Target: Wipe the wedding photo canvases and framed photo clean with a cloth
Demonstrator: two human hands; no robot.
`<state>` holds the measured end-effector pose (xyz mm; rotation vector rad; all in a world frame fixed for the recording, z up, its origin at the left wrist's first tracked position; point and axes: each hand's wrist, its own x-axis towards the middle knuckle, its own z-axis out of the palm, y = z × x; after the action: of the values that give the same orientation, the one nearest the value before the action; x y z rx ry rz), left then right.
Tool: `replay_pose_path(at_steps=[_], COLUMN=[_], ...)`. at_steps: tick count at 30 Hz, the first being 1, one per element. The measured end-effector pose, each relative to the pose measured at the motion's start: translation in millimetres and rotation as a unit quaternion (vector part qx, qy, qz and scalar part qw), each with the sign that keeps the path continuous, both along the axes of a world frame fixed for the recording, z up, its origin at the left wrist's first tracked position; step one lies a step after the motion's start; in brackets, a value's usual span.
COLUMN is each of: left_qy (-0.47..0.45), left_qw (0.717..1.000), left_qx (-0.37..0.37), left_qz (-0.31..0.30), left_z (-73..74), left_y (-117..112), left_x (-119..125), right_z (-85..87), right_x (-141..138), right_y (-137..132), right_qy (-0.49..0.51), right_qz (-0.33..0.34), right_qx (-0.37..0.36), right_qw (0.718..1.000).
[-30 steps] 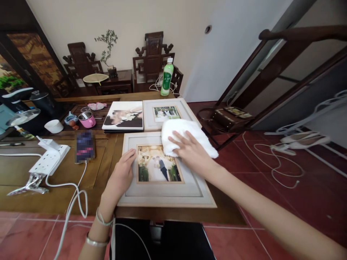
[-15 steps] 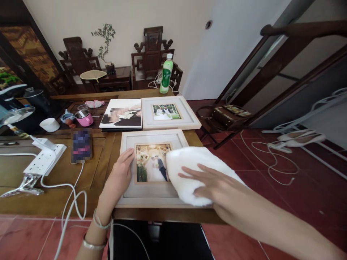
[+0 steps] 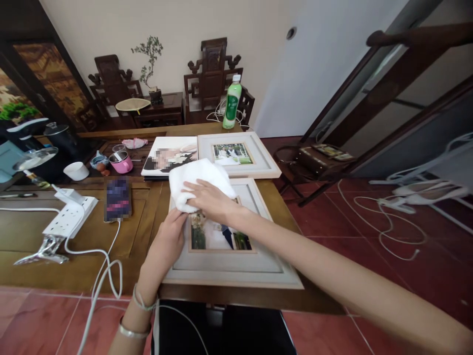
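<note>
A light wooden picture frame (image 3: 236, 279) with a photo of a couple lies flat at the near edge of the table. My left hand (image 3: 165, 242) grips its left side, fingertips up on the border. Over the frame's far left corner, my right hand (image 3: 214, 199) presses a folded white cloth (image 3: 201, 171), fingers spread on top and thumb against its near edge. The cloth touches the fingertips of my left hand and, together with my right forearm, hides the upper part of the photo.
Behind lie a second framed photo (image 3: 264, 148) and a white photo panel (image 3: 158, 144). A green bottle (image 3: 232, 104) stands at the table's far edge. Leftward are a blurred phone-like item (image 3: 117, 199), a power strip (image 3: 70, 217) with loose cables, a pink cup (image 3: 121, 162) and a white cup (image 3: 76, 170).
My right hand has slid the white cloth from the frame's right side to its far left corner. My left hand still holds the left side. The view has shifted slightly.
</note>
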<state>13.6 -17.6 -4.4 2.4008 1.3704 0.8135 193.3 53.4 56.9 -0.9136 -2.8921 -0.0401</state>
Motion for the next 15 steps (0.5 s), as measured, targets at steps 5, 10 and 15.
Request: replay_pose_path(at_steps=[5,10,15], left_qy=[-0.023,-0.014,-0.022], left_qw=[1.0,0.999,0.999], left_qx=[0.008,-0.009,0.005], left_qz=[0.018,0.034,0.028], left_z=[-11.3,-11.1,-10.6], left_y=[-0.4,-0.9,0.9], left_x=[-1.9,-1.0,-0.9], right_z=[-1.5,7.8,11.8], right_x=[29.1,83.5,114.5], right_y=[-5.7,-11.8,-27.1], right_qy=[-0.014,-0.042,-0.057], right_qz=[-0.05,-0.121,-0.17], right_qx=[0.001,0.004,0.014], right_qw=[0.999,0.992,0.984])
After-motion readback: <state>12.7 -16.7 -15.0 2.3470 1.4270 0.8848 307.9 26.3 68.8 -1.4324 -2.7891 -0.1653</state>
